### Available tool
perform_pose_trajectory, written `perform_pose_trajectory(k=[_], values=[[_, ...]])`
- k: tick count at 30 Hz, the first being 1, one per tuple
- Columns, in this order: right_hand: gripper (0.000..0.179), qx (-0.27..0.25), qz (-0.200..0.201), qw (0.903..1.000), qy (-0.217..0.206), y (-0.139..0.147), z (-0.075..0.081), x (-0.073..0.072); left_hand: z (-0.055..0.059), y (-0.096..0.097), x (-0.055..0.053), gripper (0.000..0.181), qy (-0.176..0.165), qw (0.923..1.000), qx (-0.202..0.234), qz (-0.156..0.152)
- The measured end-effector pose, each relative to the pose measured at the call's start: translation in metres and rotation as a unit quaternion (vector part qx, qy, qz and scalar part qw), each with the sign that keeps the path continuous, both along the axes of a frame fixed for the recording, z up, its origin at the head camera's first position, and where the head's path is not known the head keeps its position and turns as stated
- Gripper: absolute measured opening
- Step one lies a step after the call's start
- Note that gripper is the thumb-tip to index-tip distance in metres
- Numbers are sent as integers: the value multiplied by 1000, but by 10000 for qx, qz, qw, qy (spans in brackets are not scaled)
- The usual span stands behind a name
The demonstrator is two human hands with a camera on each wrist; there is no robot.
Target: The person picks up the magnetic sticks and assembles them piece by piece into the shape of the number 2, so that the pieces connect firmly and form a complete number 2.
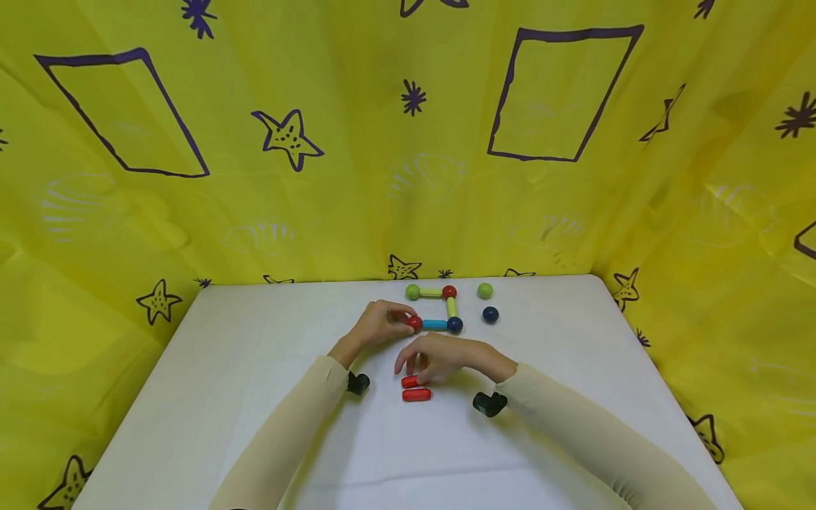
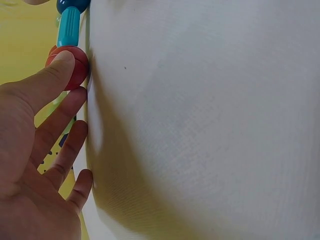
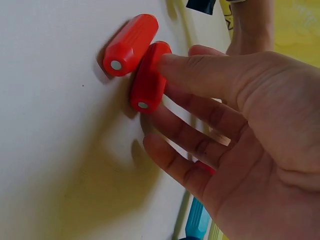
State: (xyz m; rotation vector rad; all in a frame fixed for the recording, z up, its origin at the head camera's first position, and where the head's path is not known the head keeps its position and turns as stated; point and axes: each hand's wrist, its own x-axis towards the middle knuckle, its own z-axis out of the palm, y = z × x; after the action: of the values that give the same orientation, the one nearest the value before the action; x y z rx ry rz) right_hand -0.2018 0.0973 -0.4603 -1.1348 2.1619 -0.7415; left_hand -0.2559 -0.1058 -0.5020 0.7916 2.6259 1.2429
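Note:
My left hand pinches a red ball between thumb and fingers, the other fingers spread loosely. This ball joins a blue stick that runs to a dark blue ball. From there a yellow-green stick leads to a second red ball, and another yellow-green stick ends at a green ball. My right hand pinches a red stick with metal ends, thumb on top. Beside it lies a second red stick, close against the first.
A loose green ball and a loose dark blue ball lie right of the joined pieces. White cloth covers the table. Yellow patterned curtains stand behind it and along both sides.

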Motion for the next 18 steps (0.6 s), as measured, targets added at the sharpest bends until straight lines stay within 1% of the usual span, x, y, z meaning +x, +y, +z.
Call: perform_pose_trajectory(k=[4, 10, 18], values=[[29, 132, 15, 9999, 63, -3, -3, 2, 1, 0, 0, 26, 37, 10000, -24, -15], [28, 236, -22, 9995, 196, -4, -1, 6, 1, 0, 0, 26, 37, 10000, -22, -13], [26, 355, -42, 9988, 347, -5, -1, 7, 1, 0, 0, 26, 37, 10000, -24, 10]])
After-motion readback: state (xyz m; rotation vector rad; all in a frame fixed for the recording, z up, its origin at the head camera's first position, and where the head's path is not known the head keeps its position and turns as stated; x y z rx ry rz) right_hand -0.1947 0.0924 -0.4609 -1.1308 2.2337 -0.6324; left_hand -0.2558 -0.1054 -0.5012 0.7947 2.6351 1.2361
